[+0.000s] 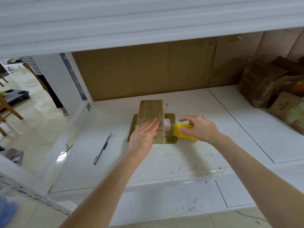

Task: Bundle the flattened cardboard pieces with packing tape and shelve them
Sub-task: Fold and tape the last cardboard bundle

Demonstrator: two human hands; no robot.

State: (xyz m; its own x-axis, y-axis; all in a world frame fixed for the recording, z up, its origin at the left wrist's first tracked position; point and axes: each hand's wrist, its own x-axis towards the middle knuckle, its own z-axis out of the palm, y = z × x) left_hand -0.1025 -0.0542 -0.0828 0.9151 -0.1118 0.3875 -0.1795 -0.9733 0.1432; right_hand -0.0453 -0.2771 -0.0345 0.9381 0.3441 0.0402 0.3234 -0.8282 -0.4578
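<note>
Nearest, at 6 o'clock, a scuffed white lower board (164,204). Just beyond it, the white shelf (164,162), flecked with debris near its front edge.

Reaches in with both bare forearms, from 7 o'clock and from 4 o'clock.

At 9 o'clock of the hands, a slim metal utility knife (102,148) lying on the shelf, well apart from the rest, tip toward 1 o'clock.

Lays the left hand (144,134) flat, fingers straight and pressed together, on the near end of the cardboard bundle (151,112). Pinches a yellow plastic card (182,131) in the right hand (199,127), thumb on its face, index finger stretched toward 9 o'clock. Card's far edge at the bundle's 3 o'clock flank; touching or just beside, cannot tell which.

Bundle in the middle of the shelf: a thick block glossy with clear tape, running from 6 to 12 o'clock, set on a wider flat cardboard sheet (171,116). White label (167,121) on its right side.

Farther back, at 12 o'clock, a brown cardboard panel (148,71) upright against the rear. At 2 o'clock, a heap of taped boxes (263,83). At 10 o'clock, past the shelf's upright, a person in a striped top (32,65) and a wooden chair (6,109) on pale tiles.
</note>
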